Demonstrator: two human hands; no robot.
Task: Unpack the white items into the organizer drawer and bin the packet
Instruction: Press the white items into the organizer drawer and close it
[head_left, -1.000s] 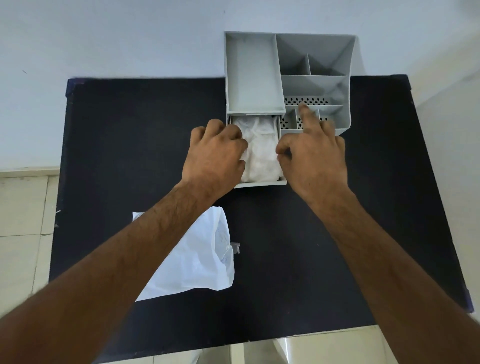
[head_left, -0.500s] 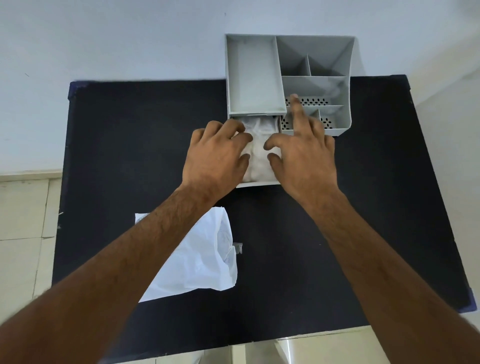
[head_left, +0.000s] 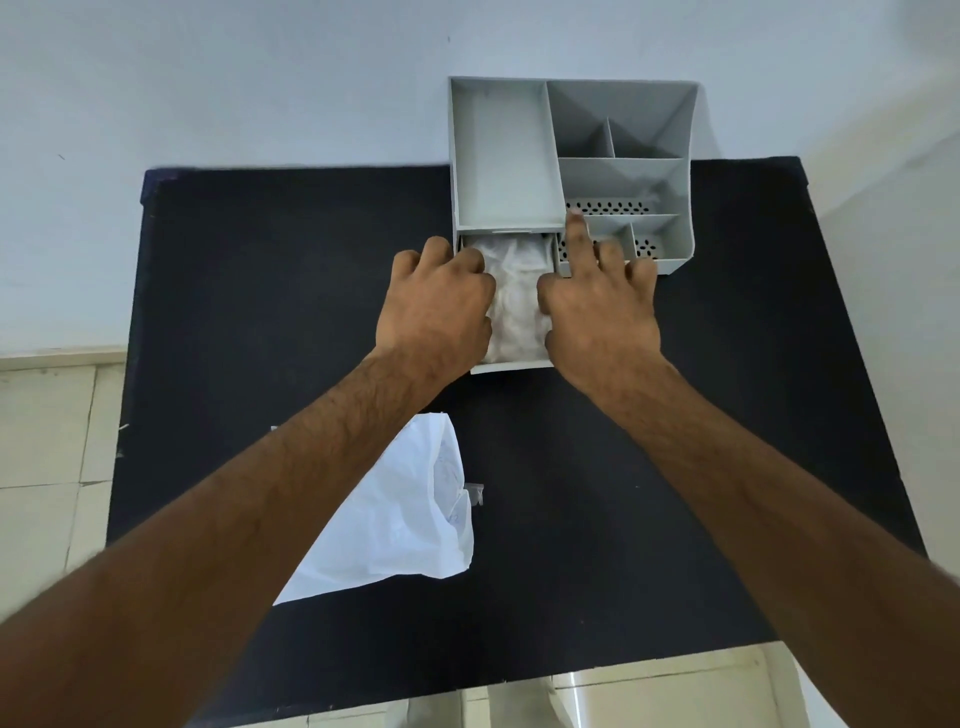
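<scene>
**Hands close in over the open drawer**

Over the last second the right hand (head_left: 597, 317) has slid left across the drawer (head_left: 511, 366), so less of the crumpled white items (head_left: 514, 306) shows between the two hands. Its forefinger, first laid on the organizer's (head_left: 504, 156) perforated front cells, now reaches further back, to the divider behind them. The left hand's (head_left: 439, 306) fingers (head_left: 470, 260) uncurled half a second ago and have since tucked back, seemingly onto the white items.

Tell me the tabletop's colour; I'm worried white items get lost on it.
Plain black cloth-covered tabletop, no pattern; clearest in the head view.
</scene>
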